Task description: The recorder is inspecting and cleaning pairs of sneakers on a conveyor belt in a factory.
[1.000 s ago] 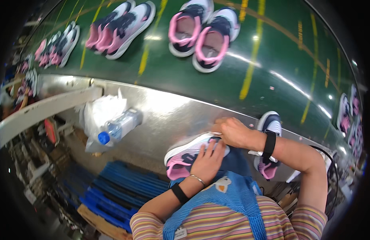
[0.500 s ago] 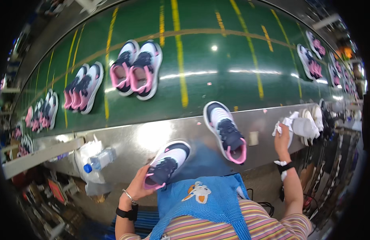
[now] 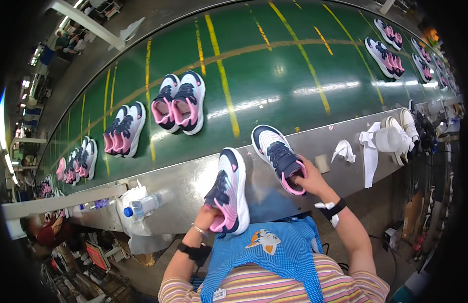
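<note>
My left hand is closed on the heel and pink collar of a navy, white and pink sneaker, which is tilted with its white sole side turned to the right. To the right, a matching sneaker rests on the metal ledge, toe pointing away from me. My right hand grips that shoe at its collar, with fingers reaching into the opening. A crumpled white cloth or paper piece lies on the ledge to the right of it.
Beyond the ledge runs a green belt with yellow lines, carrying pairs of similar sneakers. A water bottle stands at left. At right are a white strip, a translucent container and white shoes.
My right hand has left the white piece on the ledge and moved left to the right-hand sneaker. The left sneaker has turned and tilted in my left hand. The view has shifted too.
</note>
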